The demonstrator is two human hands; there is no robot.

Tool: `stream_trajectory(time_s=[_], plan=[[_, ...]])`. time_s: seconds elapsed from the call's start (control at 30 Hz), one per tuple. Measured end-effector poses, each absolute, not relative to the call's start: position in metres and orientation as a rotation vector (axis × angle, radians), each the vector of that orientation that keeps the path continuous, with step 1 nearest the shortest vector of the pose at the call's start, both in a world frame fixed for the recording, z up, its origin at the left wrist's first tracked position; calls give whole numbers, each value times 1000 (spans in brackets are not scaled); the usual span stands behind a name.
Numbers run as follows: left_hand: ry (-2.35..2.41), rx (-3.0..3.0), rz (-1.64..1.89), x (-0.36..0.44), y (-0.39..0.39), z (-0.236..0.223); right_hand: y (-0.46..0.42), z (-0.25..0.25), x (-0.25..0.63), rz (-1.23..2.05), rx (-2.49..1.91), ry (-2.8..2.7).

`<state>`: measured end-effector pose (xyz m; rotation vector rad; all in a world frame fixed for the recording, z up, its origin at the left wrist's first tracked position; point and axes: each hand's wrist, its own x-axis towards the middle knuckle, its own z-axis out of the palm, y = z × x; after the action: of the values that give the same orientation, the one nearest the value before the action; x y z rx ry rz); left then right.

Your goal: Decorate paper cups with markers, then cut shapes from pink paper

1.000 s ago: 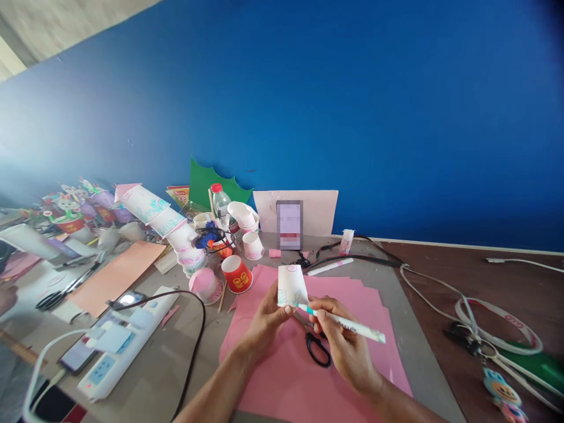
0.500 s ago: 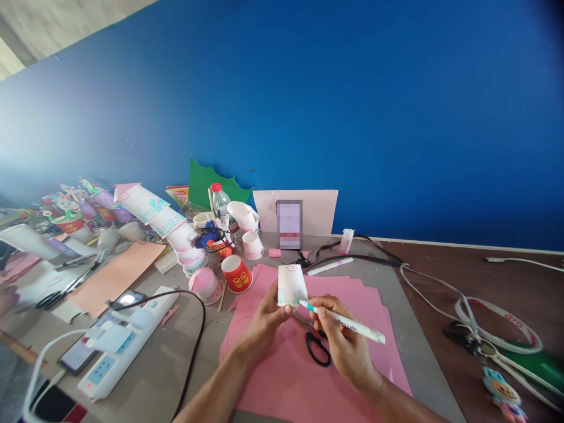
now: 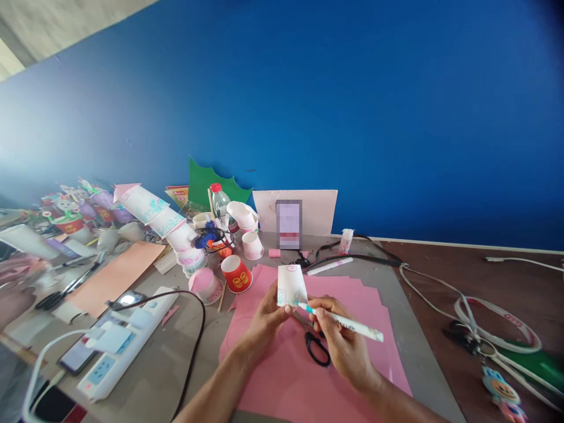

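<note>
A white paper cup [image 3: 291, 283] with pink and teal marks drawn on it is gripped by my left hand [image 3: 271, 317], its thumb along the lower edge. My right hand [image 3: 341, 338] pinches a white marker [image 3: 359, 328] with a teal tip end, which meets the cup's lower right side beside a teal patch. Below the hands, black-handled scissors [image 3: 318, 349] lie on pink paper sheets [image 3: 282, 382], their blades partly hidden by my fingers.
A leaning stack of decorated cups [image 3: 170, 226] stands left, near a red paper cup [image 3: 237, 274] and a glue gun [image 3: 214, 238]. A power strip [image 3: 127, 346] and cables lie front left. A phone [image 3: 289, 226] leans on a board; another marker [image 3: 330, 266] lies before it.
The marker has shifted very slightly left and down against the cup, with my right hand. My left hand and the cup look still. At far left, another person's hand shows more.
</note>
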<state>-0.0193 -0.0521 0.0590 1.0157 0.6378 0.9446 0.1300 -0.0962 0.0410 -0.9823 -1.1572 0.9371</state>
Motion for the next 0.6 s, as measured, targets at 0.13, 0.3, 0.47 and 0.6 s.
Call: stream_trajectory(time_s=[0.13,0.3,0.47,0.6], plan=[[643,1019,946,-19,-52,57,-97,42,130,939,-978,-1161],[617,1010,950,-20,-52,55,-96,46,129,944,-983,-1161],[607,1021,956,-21,-51,55,-96,46,128,977,-984,-1071],[603,1015,963,-21,-51,54,-97,45,128,1024,-968,-1010]])
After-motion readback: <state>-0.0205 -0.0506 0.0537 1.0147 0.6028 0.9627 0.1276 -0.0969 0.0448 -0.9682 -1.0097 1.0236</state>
